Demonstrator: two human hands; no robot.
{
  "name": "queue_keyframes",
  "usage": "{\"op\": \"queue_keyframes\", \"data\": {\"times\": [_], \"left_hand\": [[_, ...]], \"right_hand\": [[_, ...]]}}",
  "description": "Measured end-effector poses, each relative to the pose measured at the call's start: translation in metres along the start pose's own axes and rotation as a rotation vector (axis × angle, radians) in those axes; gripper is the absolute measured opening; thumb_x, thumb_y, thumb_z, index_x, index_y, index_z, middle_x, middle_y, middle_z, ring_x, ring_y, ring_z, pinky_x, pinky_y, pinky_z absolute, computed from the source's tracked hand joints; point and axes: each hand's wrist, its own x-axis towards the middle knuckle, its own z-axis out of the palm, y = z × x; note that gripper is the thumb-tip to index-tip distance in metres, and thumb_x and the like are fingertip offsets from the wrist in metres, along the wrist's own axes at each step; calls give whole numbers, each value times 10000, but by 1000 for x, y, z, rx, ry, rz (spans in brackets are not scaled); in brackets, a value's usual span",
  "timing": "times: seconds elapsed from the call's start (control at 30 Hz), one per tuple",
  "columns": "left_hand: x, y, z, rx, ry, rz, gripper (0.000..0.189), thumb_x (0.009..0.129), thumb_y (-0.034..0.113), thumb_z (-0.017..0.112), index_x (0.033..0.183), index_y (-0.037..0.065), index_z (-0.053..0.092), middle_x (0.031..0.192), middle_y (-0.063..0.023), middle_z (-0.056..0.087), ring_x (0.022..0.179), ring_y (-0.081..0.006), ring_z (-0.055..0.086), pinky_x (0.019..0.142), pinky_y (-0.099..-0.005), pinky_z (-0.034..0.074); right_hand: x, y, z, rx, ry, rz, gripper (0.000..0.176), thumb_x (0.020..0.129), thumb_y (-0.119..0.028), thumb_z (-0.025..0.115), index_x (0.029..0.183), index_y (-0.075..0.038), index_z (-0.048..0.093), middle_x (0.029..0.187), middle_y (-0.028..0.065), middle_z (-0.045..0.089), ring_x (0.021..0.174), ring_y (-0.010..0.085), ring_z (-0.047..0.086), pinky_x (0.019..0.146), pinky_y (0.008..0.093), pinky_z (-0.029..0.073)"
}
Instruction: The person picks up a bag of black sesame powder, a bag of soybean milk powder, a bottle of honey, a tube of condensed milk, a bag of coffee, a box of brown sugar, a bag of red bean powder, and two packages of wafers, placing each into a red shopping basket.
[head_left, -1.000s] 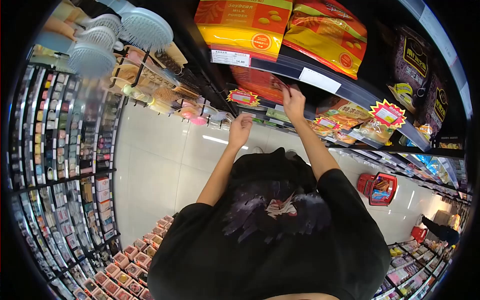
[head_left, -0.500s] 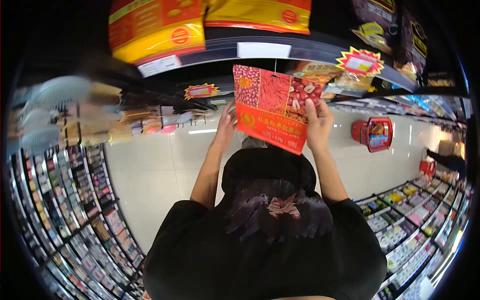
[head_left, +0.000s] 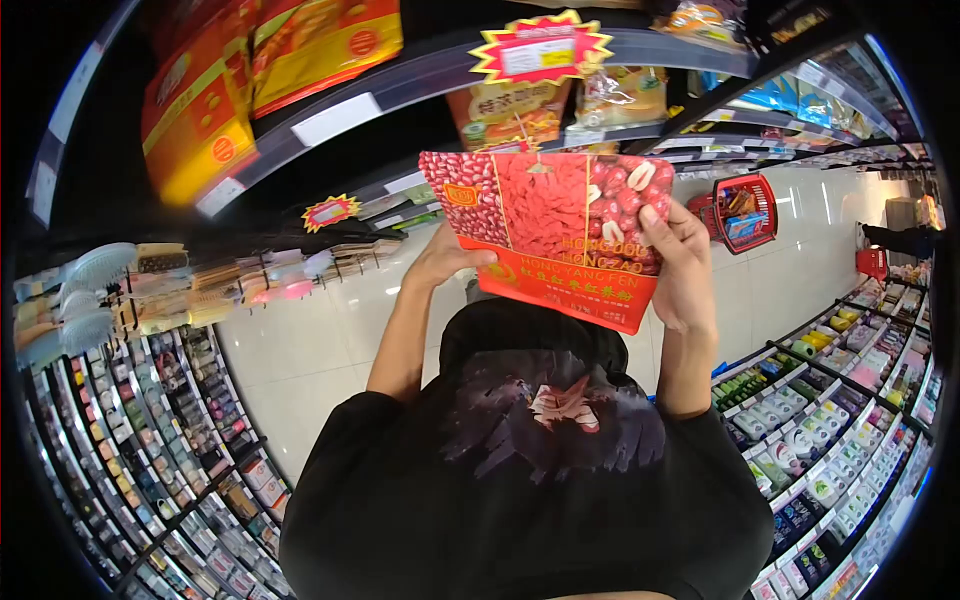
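Observation:
A red pouch of red bean and jujube powder (head_left: 545,235), printed with beans, shreds and dates, is held up in front of my chest, slightly tilted. My right hand (head_left: 683,265) grips its right edge, thumb on the front and the other fingers behind. On the left edge, my left hand (head_left: 440,262) pinches the lower part with the thumb in front; its fingers are partly hidden behind the pouch. Just beyond the pouch, a shelf carries an orange food packet (head_left: 510,112) and a clear bag of snacks (head_left: 622,98).
Red and yellow pouches (head_left: 325,45) stand on the upper shelf at left. A starburst price tag (head_left: 540,50) sticks out from the shelf edge. Hairbrushes (head_left: 100,270) hang at left. A red shopping basket (head_left: 745,215) sits on the tiled floor at right. Stocked shelves (head_left: 820,450) line both sides.
The pouch has come closer and lower, tilting a little more. My left hand, earlier beside its edge, now has its thumb on the front. The view has turned toward the right.

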Motion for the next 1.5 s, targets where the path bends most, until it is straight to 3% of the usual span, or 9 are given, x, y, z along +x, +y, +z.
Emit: {"op": "queue_keyframes", "data": {"times": [0.1,0.37,0.6,0.83,0.97,1.0,1.23,1.4,1.5], "left_hand": [[-3,27,50,114,2,210,921,542,220,809,1287,3,313,1217,-64,462,1131,-169,434,977,-329,323],[3,23,170,461,-115,245,1177,516,278,832,1377,-3,80,1364,-137,285,1261,-222,277,1035,-347,229],[32,-14,234,-11,-1,186,993,566,105,778,1347,26,170,1283,-105,378,1189,-187,373,988,-347,324],[45,-33,220,-327,34,-77,914,572,31,697,1347,24,213,1259,-115,419,1161,-220,434,950,-336,375],[66,-34,211,-419,-18,-146,922,579,33,675,1362,20,190,1271,-130,410,1163,-228,434,956,-339,369],[69,-34,207,-451,-6,-166,927,580,45,677,1364,15,184,1275,-137,405,1168,-230,428,963,-342,361],[102,-1,202,-248,-30,-120,942,576,96,707,1356,2,187,1279,-137,394,1187,-226,399,981,-343,332],[129,26,216,-23,-185,-80,987,563,160,753,1351,-2,181,1280,-123,386,1181,-202,388,981,-340,322],[138,30,238,78,-246,-64,984,570,183,765,1344,-7,186,1278,-120,383,1182,-193,377,985,-337,310]], "right_hand": [[-13,-28,-45,95,-16,-6,235,879,-96,515,1058,53,543,953,107,634,794,131,624,726,260,504],[-17,-66,-150,401,81,119,176,881,-115,507,984,22,548,931,127,634,786,173,643,715,302,539],[-24,-70,-208,345,199,126,175,886,-120,502,961,33,539,879,133,632,714,171,647,627,300,555],[-25,-70,-223,112,222,83,214,860,-132,543,1010,19,519,925,79,618,760,119,629,614,229,525],[-36,-60,-237,67,118,90,584,832,-305,581,1251,33,354,1203,137,482,1080,187,506,888,306,430],[-42,-62,-235,-35,116,170,790,787,-420,606,1328,29,246,1305,149,382,1194,211,401,982,339,337],[-55,-57,-254,-12,91,320,1037,640,-591,663,1350,17,213,1335,137,353,1245,222,336,1021,360,277],[-63,-69,-268,-112,78,264,1006,604,-425,764,1337,21,239,1311,129,379,1223,200,346,1019,356,269],[-74,-68,-279,53,234,255,740,603,-37,724,1245,14,360,1152,97,516,1059,170,500,918,327,392]]}}
